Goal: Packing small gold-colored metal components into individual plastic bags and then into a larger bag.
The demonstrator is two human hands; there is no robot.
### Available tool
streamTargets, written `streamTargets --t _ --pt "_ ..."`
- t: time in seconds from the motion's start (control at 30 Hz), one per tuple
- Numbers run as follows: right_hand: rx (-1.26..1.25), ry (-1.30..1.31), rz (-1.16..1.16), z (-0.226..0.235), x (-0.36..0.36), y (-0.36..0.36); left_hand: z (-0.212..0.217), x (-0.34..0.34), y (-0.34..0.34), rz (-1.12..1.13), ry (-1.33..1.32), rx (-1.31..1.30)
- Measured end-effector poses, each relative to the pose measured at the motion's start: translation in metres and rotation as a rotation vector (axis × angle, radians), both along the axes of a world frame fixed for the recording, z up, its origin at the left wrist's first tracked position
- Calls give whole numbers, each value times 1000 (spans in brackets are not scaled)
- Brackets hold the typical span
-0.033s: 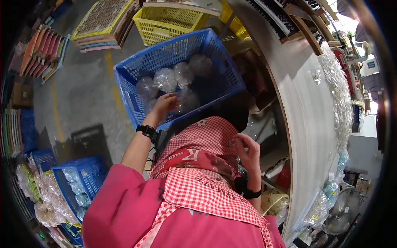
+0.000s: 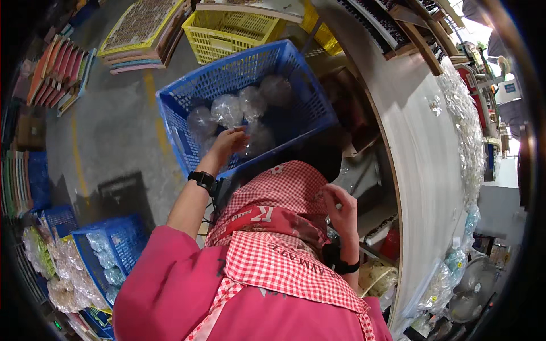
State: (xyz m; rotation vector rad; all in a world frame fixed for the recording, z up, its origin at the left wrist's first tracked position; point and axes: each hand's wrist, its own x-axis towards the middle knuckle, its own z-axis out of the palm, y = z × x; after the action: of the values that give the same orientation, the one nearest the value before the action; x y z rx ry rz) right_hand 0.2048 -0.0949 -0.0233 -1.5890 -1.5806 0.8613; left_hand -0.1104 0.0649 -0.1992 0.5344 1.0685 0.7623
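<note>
So, the long pale table (image 2: 421,187) takes up the right of the scene, running from near to far, with a heap of clear film packets (image 2: 463,142) along its right edge. Left of it, straight ahead of me, stands the blue basket (image 2: 227,68), open at the top, set at a slant, its walls full of slots. Beyond its far side sits a smaller yellow crate (image 2: 224,44), and to the left of that a pile of flat panels (image 2: 139,31), the top one edged in yellow. At the near left, another blue crate (image 2: 129,244) holds clear packets. My red-checked apron (image 2: 296,270) covers my front, close to the basket's near side.

My left hand (image 2: 230,141) reaches over the basket's near left part, fingers loosely bent and close to the contents; I can't tell whether they touch or grip any of it. My right hand (image 2: 342,207) is up beside the apron, between basket and table, its fingers curled inward; whether something is pinched there I can't tell. The round clear plastic bundles (image 2: 227,109) lie inside the basket, mostly grouped in its left and middle, one farther right. Smallest is the black watch (image 2: 203,181) on my left wrist.
</note>
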Motion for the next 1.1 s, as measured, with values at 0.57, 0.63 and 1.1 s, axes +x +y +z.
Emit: streamTargets --t 0.57,0.63,1.1 --pt "50 -1048 -199 59 106 68 -117 83 99 -1478 1333 991" --pt "21 -1029 -103 64 105 91 -181 81 101 -1397 1536 1283" --pt "-210 -1050 -102 57 138 66 -283 217 120 -1361 1269 632"
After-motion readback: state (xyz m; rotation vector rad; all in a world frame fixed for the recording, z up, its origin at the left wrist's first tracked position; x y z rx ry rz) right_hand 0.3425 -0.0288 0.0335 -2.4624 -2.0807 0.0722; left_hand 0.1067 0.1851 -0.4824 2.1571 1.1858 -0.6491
